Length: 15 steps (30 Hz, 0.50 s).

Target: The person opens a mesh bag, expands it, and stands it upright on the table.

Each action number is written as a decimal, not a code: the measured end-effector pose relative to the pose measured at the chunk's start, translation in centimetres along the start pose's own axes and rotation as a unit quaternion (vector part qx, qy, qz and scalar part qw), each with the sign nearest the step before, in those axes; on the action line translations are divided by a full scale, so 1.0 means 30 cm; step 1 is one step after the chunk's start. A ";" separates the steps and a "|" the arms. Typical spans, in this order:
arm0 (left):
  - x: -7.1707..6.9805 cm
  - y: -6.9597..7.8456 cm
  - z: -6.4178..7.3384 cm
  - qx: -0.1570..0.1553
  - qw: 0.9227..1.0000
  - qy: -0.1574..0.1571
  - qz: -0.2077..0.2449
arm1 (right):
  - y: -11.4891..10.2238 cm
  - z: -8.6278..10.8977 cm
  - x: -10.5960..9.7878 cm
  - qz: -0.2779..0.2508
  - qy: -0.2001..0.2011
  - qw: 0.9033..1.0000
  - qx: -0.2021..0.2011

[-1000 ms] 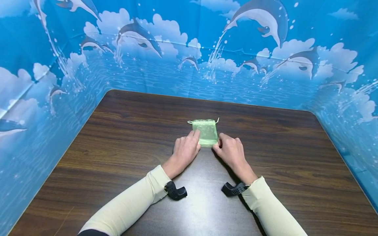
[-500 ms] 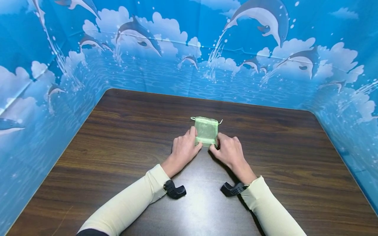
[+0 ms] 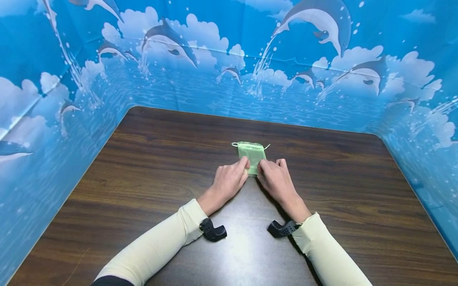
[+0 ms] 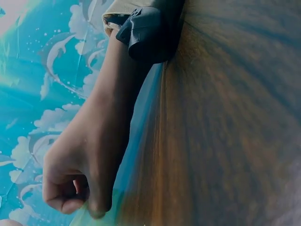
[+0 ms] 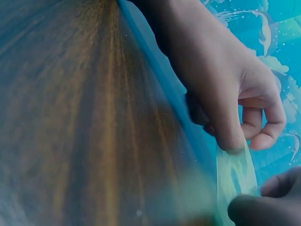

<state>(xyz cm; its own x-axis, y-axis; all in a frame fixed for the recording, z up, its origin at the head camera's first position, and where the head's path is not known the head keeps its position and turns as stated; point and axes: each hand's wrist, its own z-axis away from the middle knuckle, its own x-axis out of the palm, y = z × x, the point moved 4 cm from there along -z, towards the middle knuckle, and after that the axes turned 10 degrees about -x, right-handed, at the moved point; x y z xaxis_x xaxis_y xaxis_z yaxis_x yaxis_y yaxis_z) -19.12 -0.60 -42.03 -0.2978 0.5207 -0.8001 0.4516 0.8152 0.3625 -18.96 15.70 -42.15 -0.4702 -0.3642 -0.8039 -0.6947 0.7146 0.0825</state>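
Note:
A small sheer green drawstring pouch (image 3: pixel 251 152) lies in the middle of the table, its gathered mouth and cord loops facing away from me. My left hand (image 3: pixel 229 180) pinches its lower left side between thumb and curled fingers. On the opposite side, my right hand (image 3: pixel 279 180) pinches the lower right part. The right wrist view shows the pouch fabric (image 5: pixel 235 172) stretched between both hands, the right thumb pressing on its upper end. In the left wrist view only a bit of green fabric (image 4: pixel 96 219) shows below the thumb. Fingertips partly hide the pouch's lower corners.
The dark wood-grain table (image 3: pixel 154 159) extends on every side of the hands. A blue dolphin-print curtain (image 3: pixel 214 87) hangs around its back and sides. Black wrist mounts (image 3: pixel 213 230) jut inward from both pale sleeves (image 3: pixel 161 242), low over the tabletop.
The pouch has shifted slightly right. My left fingers, earlier stretched along its left side, have curled in to pinch it. The right fingers have moved onto its right side, and less of the pouch's lower part shows.

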 end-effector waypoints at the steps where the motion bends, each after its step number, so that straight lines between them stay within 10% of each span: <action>1: -0.002 -0.002 0.000 -0.004 1.000 0.001 0.000 | 0.003 0.001 0.001 0.003 0.002 1.000 0.005; 15: 0.007 -0.042 -0.018 -0.065 0.998 -0.018 -0.005 | 0.044 0.020 0.006 -0.023 -0.063 0.984 0.164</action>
<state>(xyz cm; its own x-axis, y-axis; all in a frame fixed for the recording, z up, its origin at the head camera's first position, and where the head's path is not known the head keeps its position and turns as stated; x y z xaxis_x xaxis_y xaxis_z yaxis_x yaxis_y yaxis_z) -20.20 -1.38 -42.38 -0.2696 0.5048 -0.8201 0.3359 0.8474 0.4112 -19.64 16.92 -42.54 -0.3558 -0.3388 -0.8710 -0.4905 0.8610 -0.1346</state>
